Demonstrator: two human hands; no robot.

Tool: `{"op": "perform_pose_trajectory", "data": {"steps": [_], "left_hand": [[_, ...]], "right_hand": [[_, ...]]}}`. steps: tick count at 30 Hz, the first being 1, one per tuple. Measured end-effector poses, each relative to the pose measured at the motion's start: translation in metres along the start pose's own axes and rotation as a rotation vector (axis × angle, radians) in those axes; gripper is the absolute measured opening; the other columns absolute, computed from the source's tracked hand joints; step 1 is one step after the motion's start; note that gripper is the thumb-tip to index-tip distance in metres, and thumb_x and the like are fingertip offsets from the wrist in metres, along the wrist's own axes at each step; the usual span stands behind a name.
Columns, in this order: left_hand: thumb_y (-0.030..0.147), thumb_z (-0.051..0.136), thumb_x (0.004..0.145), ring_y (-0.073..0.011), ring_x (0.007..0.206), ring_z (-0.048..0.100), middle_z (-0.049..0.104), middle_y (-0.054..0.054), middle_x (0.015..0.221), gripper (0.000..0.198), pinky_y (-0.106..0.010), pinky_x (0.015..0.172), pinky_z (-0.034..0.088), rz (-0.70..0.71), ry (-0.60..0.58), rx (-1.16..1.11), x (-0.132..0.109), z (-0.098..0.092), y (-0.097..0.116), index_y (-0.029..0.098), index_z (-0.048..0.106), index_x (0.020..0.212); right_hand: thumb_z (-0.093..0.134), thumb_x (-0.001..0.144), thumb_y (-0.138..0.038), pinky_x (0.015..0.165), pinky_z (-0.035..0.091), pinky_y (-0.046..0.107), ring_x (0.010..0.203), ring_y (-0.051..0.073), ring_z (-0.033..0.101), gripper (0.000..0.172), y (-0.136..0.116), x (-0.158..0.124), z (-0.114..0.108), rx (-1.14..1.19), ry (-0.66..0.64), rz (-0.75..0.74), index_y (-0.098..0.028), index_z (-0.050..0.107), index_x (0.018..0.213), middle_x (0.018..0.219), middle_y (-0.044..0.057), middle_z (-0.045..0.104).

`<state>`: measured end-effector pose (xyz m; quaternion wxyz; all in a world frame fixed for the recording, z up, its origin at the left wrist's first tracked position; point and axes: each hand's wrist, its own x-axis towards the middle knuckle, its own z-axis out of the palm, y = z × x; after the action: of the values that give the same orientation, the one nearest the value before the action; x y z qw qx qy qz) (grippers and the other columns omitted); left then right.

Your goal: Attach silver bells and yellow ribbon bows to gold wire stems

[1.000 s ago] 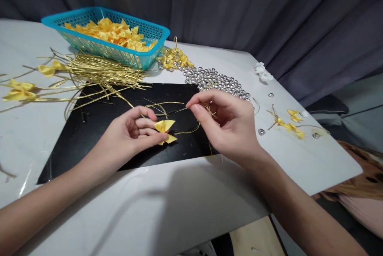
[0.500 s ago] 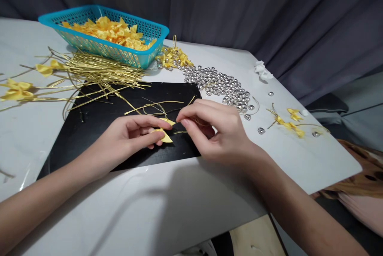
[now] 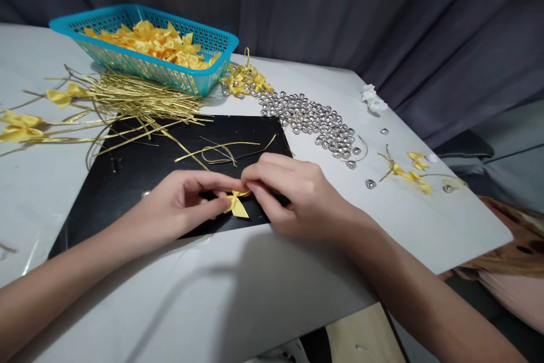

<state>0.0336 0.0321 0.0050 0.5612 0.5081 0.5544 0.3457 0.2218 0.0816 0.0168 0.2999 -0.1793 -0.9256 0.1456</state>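
Observation:
My left hand (image 3: 187, 201) pinches a small yellow ribbon bow (image 3: 236, 205) just above the near edge of a black mat (image 3: 127, 173). My right hand (image 3: 293, 193) meets it from the right, thumb and forefinger closed on the bow's knot; the thin gold wire it held earlier is hidden under the fingers. Both hands touch at the bow. Loose gold wires (image 3: 225, 150) lie on the mat just beyond the hands.
A blue basket (image 3: 204, 82) full of yellow bows sits at the far left. A heap of gold wires (image 3: 140, 99) lies before it. Silver beads (image 3: 318, 122) spread at centre right. Finished bows (image 3: 410, 173) lie to the right, more bows (image 3: 21, 125) at far left.
My right hand has come down and left from beside the wires to meet my left hand at the bow. The bow has been lowered towards the mat's near edge.

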Motion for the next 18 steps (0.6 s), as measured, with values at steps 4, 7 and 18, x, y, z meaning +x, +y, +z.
{"op": "perform_pose_trajectory", "data": {"steps": [4,7,18], "left_hand": [[0.023,0.072,0.064,-0.0061,0.046,0.048,0.064,0.003,0.059,0.019,-0.013,0.04,0.035,-0.022,-0.002,-0.02,0.0,-0.0001,0.0005,0.022,0.075,0.083],[0.02,0.073,0.061,-0.0046,0.042,0.043,0.059,0.005,0.053,0.017,-0.012,0.037,0.031,-0.038,-0.007,-0.045,0.0012,0.0004,0.0022,0.02,0.074,0.078],[0.022,0.075,0.059,-0.0061,0.046,0.047,0.063,0.002,0.059,0.021,-0.014,0.04,0.035,-0.069,0.001,-0.059,0.002,-0.0004,-0.0005,0.02,0.074,0.08]], "right_hand": [[0.046,0.082,-0.005,0.058,0.038,0.019,0.064,0.009,0.049,0.016,-0.0012,0.0003,-0.0008,-0.017,-0.051,0.017,-0.01,0.061,0.081,0.072,0.003,0.057],[0.045,0.084,-0.006,0.057,0.038,0.019,0.064,0.01,0.049,0.017,-0.0015,0.0001,-0.0005,-0.038,-0.069,0.025,-0.01,0.061,0.082,0.073,0.004,0.057],[0.043,0.085,-0.006,0.058,0.037,0.021,0.066,0.011,0.05,0.019,-0.0035,0.0008,-0.0016,-0.041,-0.122,0.04,-0.009,0.062,0.084,0.074,0.005,0.057]]}}
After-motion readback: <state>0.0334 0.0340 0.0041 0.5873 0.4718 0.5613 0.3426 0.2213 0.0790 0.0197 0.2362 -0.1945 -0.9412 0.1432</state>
